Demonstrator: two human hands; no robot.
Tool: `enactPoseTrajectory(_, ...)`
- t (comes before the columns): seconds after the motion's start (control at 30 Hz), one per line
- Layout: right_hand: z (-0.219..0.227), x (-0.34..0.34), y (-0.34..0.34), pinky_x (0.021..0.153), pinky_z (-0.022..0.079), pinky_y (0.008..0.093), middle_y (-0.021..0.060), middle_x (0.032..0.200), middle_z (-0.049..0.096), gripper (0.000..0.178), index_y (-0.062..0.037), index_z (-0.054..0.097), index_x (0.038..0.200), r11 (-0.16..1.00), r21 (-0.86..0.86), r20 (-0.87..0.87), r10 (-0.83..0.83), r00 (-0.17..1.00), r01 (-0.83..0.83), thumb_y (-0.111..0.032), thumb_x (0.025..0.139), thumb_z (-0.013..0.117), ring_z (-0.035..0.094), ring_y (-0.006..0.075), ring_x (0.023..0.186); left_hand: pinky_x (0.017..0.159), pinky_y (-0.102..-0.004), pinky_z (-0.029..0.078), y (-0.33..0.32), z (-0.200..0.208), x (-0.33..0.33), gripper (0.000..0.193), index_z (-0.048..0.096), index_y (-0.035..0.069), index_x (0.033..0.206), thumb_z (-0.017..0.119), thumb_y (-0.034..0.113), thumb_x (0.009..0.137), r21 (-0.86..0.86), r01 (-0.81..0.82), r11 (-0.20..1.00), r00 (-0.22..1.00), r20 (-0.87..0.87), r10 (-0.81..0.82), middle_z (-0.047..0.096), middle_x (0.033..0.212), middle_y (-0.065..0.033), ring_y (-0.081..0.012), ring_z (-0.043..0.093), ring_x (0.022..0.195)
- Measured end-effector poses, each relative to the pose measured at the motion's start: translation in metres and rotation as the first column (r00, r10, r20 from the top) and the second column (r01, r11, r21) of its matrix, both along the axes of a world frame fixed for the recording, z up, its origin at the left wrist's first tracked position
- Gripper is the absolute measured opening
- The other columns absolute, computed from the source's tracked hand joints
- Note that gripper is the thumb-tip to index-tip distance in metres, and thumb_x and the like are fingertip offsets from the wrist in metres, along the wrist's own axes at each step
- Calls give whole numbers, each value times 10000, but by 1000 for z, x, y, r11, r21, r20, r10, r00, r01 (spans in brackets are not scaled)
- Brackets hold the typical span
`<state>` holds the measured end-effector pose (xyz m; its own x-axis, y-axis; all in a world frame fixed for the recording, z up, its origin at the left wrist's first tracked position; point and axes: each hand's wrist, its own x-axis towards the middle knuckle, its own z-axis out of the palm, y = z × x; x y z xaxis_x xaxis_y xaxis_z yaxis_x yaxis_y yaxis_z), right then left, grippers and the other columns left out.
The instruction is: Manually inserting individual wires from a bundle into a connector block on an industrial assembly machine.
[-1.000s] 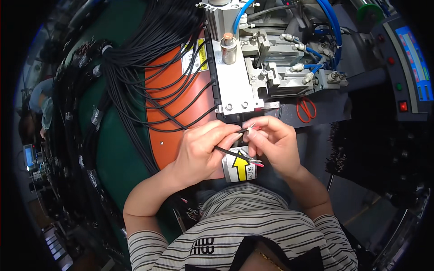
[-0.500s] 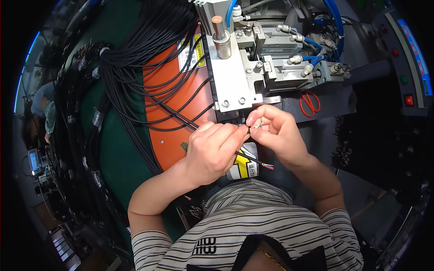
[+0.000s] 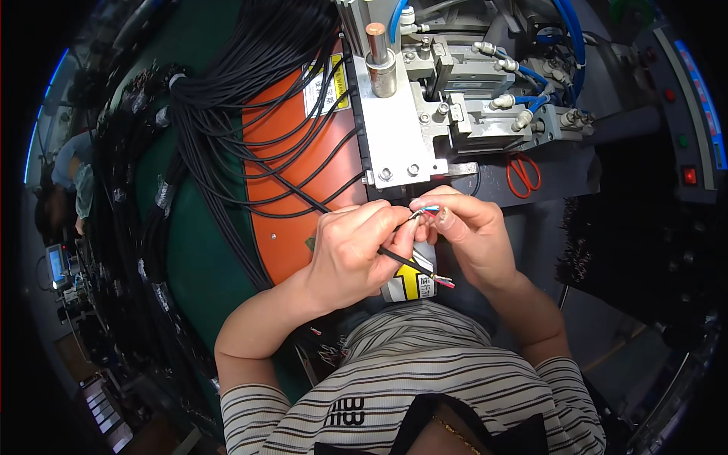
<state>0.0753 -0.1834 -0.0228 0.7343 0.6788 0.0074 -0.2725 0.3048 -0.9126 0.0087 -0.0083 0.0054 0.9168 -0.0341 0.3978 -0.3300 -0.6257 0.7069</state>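
My left hand (image 3: 350, 246) is closed around black cables in front of the metal fixture. One black cable (image 3: 406, 260) passes under its fingers and sticks out to the lower right, with thin coloured wire ends bared at its tip. At the fingertips, a second cable's stripped end fans into fine blue, red and pale wires (image 3: 429, 211). My right hand (image 3: 474, 231) pinches at these wires between thumb and forefinger. The two hands nearly touch. The palm sides of both are hidden.
Behind my hands stands a metal fixture (image 3: 398, 140) with pneumatic cylinders and blue air hoses. Red-handled scissors (image 3: 523, 176) lie to its right. A thick bundle of black cables (image 3: 220, 114) runs over an orange panel (image 3: 280, 239) on the left. A control panel (image 3: 686, 114) with buttons stands far right.
The wires at my fingertips have come into clearer view and are spread out. My right hand has shifted slightly down, its fingers now on them. The whole view has shifted slightly.
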Motion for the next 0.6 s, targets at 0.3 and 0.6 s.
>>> enactPoseTrajectory(0.3,-1,9,-3,672,519,207,100,1033,637,193,36,679,1111,997,-43,-47,68,997,-70,3,947,583,644,114,779,494,-290,454,4,1,0,70,633,-23,912,652,-19,844,-88,66,994,986,-146,-78,618,687,-103,-169,576,536)
enactPoseTrajectory(0.6,6,16,-4,511,493,233,98,898,657,85,35,689,930,943,-316,462,56,885,105,16,867,635,640,139,623,512,-317,405,0,0,-5,150,625,34,868,682,88,741,377,69,924,996,33,-88,485,649,-31,-188,537,518)
